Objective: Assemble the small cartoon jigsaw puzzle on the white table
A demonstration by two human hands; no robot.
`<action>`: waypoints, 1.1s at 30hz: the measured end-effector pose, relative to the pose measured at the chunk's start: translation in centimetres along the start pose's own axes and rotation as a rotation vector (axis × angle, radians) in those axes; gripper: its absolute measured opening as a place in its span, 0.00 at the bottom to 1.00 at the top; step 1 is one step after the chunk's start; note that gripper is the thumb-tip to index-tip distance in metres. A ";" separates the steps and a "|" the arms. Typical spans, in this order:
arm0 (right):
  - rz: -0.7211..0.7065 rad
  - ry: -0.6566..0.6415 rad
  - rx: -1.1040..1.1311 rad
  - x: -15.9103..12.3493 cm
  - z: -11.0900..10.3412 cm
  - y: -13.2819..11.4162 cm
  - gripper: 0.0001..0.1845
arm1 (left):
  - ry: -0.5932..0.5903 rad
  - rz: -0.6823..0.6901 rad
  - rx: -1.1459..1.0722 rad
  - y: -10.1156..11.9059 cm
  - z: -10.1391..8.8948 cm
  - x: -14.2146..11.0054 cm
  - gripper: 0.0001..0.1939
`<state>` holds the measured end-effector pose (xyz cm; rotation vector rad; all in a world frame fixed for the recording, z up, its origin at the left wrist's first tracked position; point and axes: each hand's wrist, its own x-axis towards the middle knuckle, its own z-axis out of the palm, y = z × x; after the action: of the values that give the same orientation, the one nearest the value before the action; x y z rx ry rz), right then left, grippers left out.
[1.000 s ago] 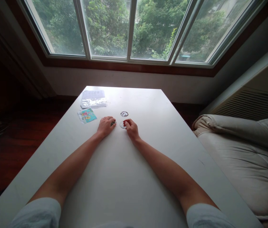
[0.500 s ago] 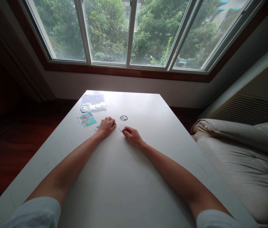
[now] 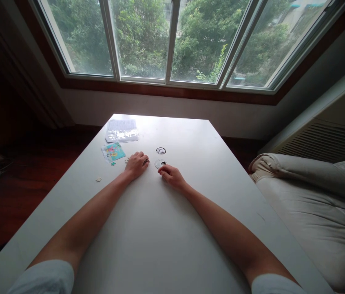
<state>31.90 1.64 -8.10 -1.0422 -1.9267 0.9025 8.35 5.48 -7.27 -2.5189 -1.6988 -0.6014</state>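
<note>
Sleeves [image 3: 47,277] sat at the table's [image 3: 160,237] near edge, bare forearms reaching in toward the far half. Cream piece [image 3: 98,179] lay inward from the left edge, left of the left forearm. Right hand [image 3: 171,176] was at the clear disc [image 3: 157,164], mid-width in the far half; fingers narrow, thumb and index close at its near rim, grip on it can't be told. Small dark spot showed on the disc by the fingertips. Left hand [image 3: 137,165] lay palm down just left of the disc, fingers curled over something small and dark; can't tell if gripped. Teal piece [image 3: 113,163] lay left of that hand, below the card [image 3: 114,151] near the left edge. Patterned disc [image 3: 160,150] lay flat just beyond the clear one, apart from it. Packet [image 3: 121,131] lay by the far left corner. Window [image 3: 143,41] stood past the far edge.
</note>
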 end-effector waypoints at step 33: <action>0.012 -0.002 0.003 0.1 0.4 0.3 0.10 | -0.058 -0.316 -0.016 -1.5 0.8 -4.1 0.43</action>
<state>31.62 1.73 -8.56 -1.0531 -1.9221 0.9132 5.91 2.60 -9.64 -2.3141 -2.1416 -0.5646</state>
